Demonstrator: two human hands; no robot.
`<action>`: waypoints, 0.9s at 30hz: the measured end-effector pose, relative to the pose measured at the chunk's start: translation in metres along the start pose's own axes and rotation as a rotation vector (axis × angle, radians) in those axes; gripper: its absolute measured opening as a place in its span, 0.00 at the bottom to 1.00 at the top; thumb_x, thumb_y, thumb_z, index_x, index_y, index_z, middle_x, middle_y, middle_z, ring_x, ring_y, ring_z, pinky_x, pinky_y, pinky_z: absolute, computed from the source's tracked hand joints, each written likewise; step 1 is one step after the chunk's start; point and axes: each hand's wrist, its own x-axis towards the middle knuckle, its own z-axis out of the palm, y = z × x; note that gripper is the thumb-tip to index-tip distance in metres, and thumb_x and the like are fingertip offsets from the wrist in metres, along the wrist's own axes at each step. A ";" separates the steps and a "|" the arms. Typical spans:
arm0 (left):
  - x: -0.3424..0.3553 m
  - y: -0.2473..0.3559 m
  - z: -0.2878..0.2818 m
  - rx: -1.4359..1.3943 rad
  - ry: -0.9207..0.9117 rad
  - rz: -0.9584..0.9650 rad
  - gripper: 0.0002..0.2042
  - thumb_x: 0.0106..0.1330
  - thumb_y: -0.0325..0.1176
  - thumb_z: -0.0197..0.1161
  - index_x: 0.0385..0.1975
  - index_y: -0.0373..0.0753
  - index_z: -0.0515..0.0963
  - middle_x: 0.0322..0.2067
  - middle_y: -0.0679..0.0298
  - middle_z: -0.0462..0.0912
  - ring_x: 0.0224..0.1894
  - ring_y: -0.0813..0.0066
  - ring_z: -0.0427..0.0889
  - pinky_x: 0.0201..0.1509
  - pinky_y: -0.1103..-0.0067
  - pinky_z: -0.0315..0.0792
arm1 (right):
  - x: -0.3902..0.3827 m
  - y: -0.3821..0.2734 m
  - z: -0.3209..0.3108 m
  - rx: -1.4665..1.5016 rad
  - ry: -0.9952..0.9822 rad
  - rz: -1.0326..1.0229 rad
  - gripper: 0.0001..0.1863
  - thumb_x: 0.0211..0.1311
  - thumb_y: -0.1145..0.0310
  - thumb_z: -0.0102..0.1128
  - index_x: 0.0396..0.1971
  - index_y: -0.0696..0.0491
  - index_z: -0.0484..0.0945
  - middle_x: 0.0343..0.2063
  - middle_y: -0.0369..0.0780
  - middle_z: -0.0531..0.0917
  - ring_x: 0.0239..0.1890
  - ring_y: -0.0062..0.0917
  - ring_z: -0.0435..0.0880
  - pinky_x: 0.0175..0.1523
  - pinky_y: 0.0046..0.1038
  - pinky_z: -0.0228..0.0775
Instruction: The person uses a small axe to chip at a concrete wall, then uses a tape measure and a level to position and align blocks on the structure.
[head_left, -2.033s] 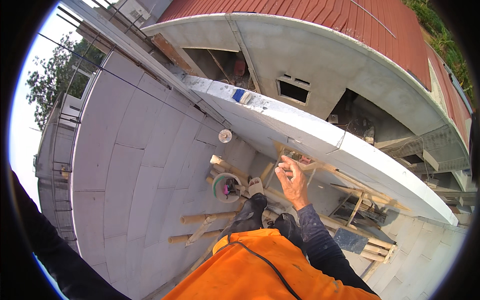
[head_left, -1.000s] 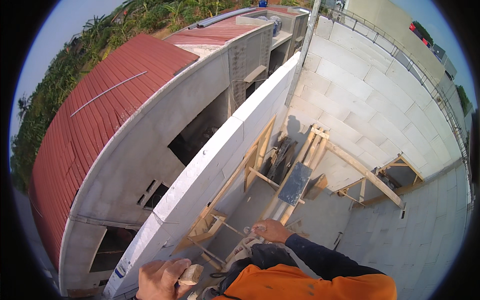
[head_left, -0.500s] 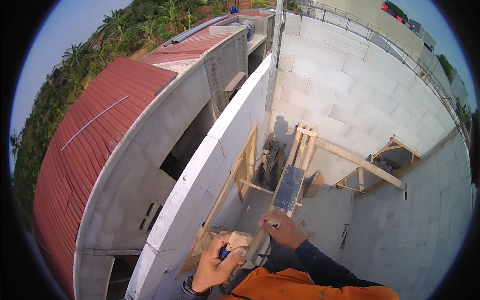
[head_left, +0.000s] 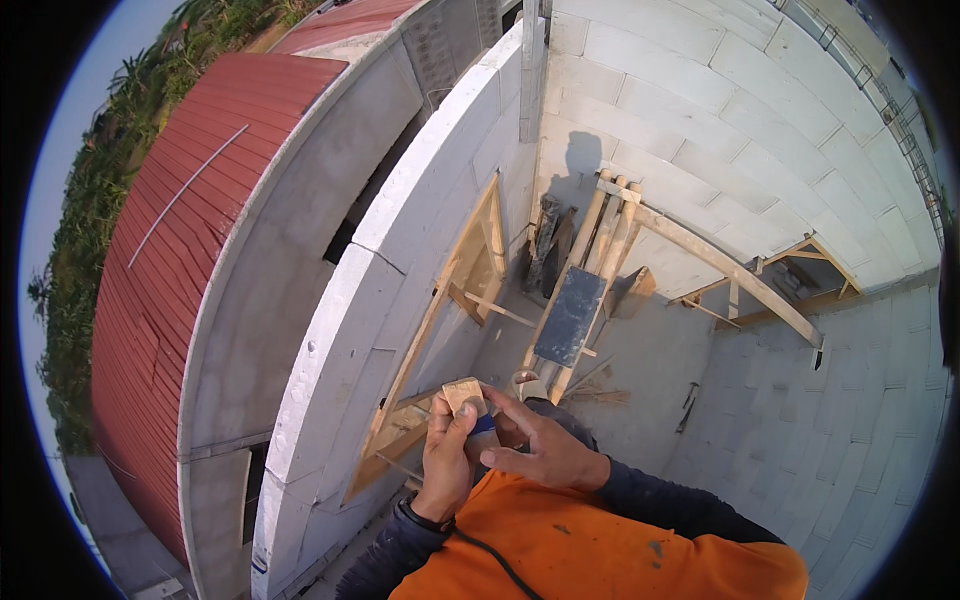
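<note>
My left hand point(head_left: 447, 455) is closed round a small, pale wooden block point(head_left: 463, 393) held up in front of my chest. Something blue point(head_left: 484, 424) shows at the block's lower side; its kind is partly hidden by my fingers. Just right of it is my right hand point(head_left: 545, 447), its index finger and thumb stretched out and apart. The index fingertip comes close to the block; whether it touches I cannot tell. Nothing shows in the right hand, though its other fingers are partly hidden.
A white block wall point(head_left: 325, 340) runs along my left, with a wooden frame point(head_left: 425, 350) on its inner side. Below lie wooden poles point(head_left: 612, 235) carrying a dark board point(head_left: 571, 317). A long timber point(head_left: 730, 268) slants off right. A red roof point(head_left: 210, 200) lies beyond the wall.
My right hand has come back toward my body, beside the block, and its fingers have spread. My left hand has raised the block and turned it more upright. The view has tilted down.
</note>
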 end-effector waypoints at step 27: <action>0.136 0.010 0.001 0.754 -0.568 0.546 0.24 0.72 0.39 0.56 0.63 0.30 0.71 0.58 0.46 0.78 0.61 0.49 0.77 0.66 0.62 0.70 | 0.041 -0.147 -0.069 -0.641 0.305 -0.052 0.23 0.75 0.65 0.60 0.65 0.58 0.80 0.33 0.35 0.81 0.31 0.17 0.73 0.39 0.24 0.70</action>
